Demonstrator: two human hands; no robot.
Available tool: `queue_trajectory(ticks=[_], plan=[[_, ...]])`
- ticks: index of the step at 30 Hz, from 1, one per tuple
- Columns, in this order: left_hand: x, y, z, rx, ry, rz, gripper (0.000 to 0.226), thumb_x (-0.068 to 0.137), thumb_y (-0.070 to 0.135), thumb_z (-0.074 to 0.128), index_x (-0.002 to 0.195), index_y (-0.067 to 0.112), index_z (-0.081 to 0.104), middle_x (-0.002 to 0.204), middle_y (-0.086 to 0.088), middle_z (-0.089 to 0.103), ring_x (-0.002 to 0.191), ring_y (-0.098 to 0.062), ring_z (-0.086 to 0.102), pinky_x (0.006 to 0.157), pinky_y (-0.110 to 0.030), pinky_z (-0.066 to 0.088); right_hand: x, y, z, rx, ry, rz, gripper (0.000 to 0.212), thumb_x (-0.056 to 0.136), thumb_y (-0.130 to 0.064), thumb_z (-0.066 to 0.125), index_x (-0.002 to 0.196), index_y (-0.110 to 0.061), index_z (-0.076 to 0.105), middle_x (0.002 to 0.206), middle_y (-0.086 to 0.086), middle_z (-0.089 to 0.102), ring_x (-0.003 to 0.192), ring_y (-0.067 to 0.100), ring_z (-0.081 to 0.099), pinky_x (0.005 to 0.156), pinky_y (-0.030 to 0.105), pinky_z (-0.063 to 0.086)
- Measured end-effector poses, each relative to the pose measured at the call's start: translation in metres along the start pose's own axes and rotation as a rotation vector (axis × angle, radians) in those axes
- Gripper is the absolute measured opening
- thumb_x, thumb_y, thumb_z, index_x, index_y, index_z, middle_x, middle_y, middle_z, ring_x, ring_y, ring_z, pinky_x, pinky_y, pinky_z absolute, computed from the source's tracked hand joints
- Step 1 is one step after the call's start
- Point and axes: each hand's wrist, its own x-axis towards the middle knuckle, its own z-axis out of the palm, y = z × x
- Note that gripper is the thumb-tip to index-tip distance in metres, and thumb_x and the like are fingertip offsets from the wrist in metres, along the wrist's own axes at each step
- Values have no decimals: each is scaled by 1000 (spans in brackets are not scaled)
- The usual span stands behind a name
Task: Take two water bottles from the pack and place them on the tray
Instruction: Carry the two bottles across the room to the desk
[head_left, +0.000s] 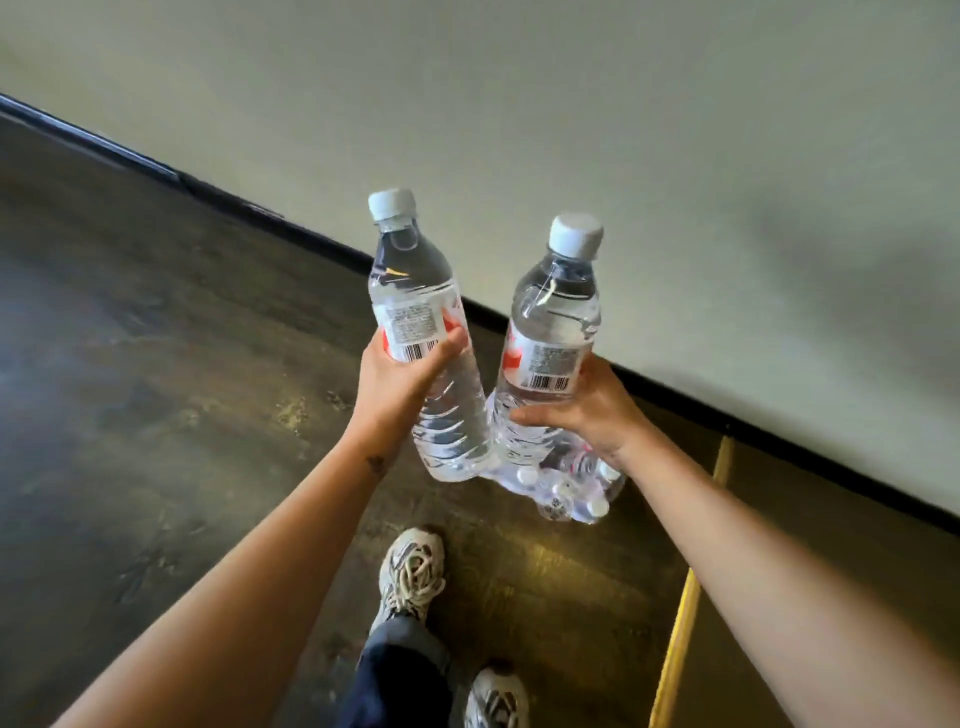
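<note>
I hold two clear water bottles with white caps and red-and-white labels, raised upright in front of me. My left hand (400, 384) grips the left bottle (421, 312) around its middle. My right hand (587, 410) grips the right bottle (553, 317) just below its label. The bases of the two bottles almost touch. Below them on the floor by the wall lies the plastic-wrapped pack (566, 491) with several more bottles, partly hidden behind the held bottles and my right hand. No tray is in view.
A dark worn floor (156, 364) runs up to a pale wall (623, 130) with a black baseboard (779, 431). A yellow floor line (680, 623) lies at the right. My two feet in light sneakers (413, 571) stand just short of the pack.
</note>
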Motion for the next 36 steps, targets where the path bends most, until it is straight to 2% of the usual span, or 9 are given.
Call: queue_trajectory(ticks=[4, 13, 15, 17, 19, 21, 25, 30, 36], plan=[[-45, 83, -59, -26, 141, 80, 28, 65, 40, 75, 87, 28, 62, 88, 3, 71, 85, -16, 70, 77, -30, 57, -22, -102, 35, -100, -148, -165, 53, 62, -19, 81, 110, -21, 57, 101, -5, 68, 95, 10, 66, 85, 27, 50], [-208, 254, -207, -18, 485, 201, 63, 56, 51, 76, 103, 11, 65, 92, -8, 72, 84, -23, 70, 77, -36, 56, -118, -292, 155, 28, -407, -372, 22, 74, -32, 70, 93, -35, 59, 95, -5, 69, 85, 12, 67, 70, 23, 54], [-243, 278, -244, -11, 576, 198, 55, 62, 48, 77, 103, 13, 66, 93, -9, 73, 84, -24, 70, 79, -37, 56, -139, -330, 189, 51, -488, -393, 23, 69, -34, 72, 90, -33, 61, 84, -10, 72, 74, 9, 69, 65, 20, 57], [-276, 297, -282, -3, 669, 201, 39, 65, 46, 74, 94, 21, 68, 81, 1, 73, 74, -15, 70, 68, -30, 55, -158, -365, 224, 46, -562, -419, 20, 64, -37, 68, 84, -33, 64, 73, -14, 72, 67, 7, 69, 59, 14, 56], [-305, 312, -319, 8, 767, 207, 30, 68, 46, 72, 90, 25, 68, 76, 9, 72, 70, -9, 68, 61, -22, 51, -175, -396, 260, 25, -636, -416, 16, 62, -37, 67, 77, -31, 67, 74, -7, 72, 70, 14, 67, 67, 25, 56], [-332, 322, -357, 18, 840, 196, 35, 73, 45, 70, 100, 23, 68, 87, 3, 72, 77, -12, 67, 66, -23, 52, -187, -424, 299, 8, -702, -400, 18, 62, -33, 71, 78, -27, 67, 78, 0, 71, 75, 23, 66, 75, 38, 55], [-369, 333, -435, -11, 963, 146, 47, 73, 46, 70, 108, 15, 66, 104, -12, 71, 97, -29, 67, 92, -46, 53, -199, -471, 391, -10, -782, -437, 8, 73, -21, 69, 81, -20, 67, 77, 3, 71, 69, 22, 67, 71, 36, 54], [-390, 346, -550, 20, 1018, 98, 46, 52, 64, 66, 84, 31, 67, 100, -10, 73, 93, -27, 68, 91, -46, 53, -197, -516, 522, -40, -869, -445, 26, 73, -21, 71, 96, -12, 64, 86, 12, 69, 77, 29, 65, 78, 50, 53], [-379, 374, -687, -70, 1079, 111, 44, 65, 50, 70, 97, 19, 67, 104, -17, 72, 97, -33, 68, 94, -51, 51, -171, -575, 650, -39, -913, -429, 37, 62, -32, 71, 94, -16, 64, 87, 8, 71, 77, 24, 69, 76, 49, 54]])
